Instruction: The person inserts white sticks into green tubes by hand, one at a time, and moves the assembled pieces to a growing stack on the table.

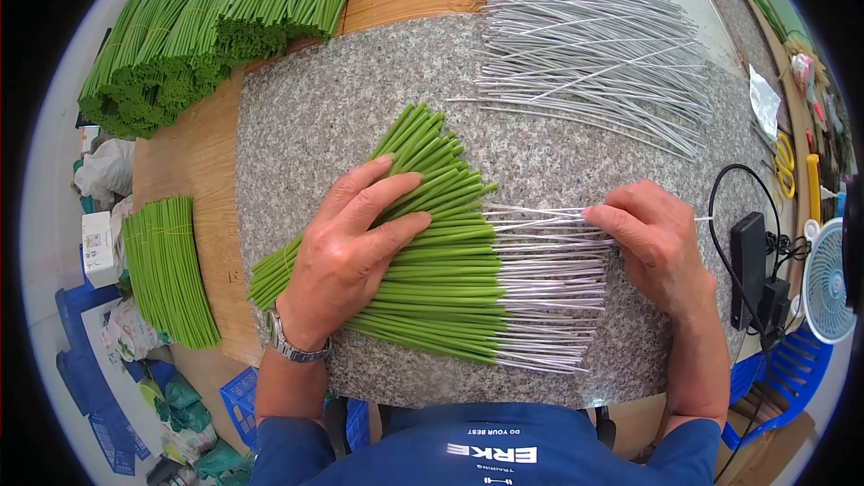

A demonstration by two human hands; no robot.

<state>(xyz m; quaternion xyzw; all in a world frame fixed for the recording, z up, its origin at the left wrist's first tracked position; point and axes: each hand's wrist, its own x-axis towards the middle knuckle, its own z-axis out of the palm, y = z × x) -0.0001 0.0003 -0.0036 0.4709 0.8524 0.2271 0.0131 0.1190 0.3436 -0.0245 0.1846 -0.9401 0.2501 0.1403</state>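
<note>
A fanned bundle of green plastic tubes point(441, 288) lies on the grey speckled stone slab in front of me. Thin silver wires point(549, 306) stick out of the right ends of many tubes; the upper tubes show none. My left hand point(346, 234) lies across the bundle with its fingers spread on the tubes. To the right, my right hand point(643, 229) pinches a wire between thumb and fingers, its tail poking out past the hand. The pinched wire reaches left toward the upper tube ends; whether its tip is inside a tube I cannot tell.
A loose pile of silver wires point(585, 45) covers the slab's far right. Banded green tube bundles point(225, 18) are stacked far left, with another bundle point(171, 270) nearer. Right of the slab are a black adapter point(746, 256) with cable, yellow-handled scissors point(785, 166) and a fan point(826, 279).
</note>
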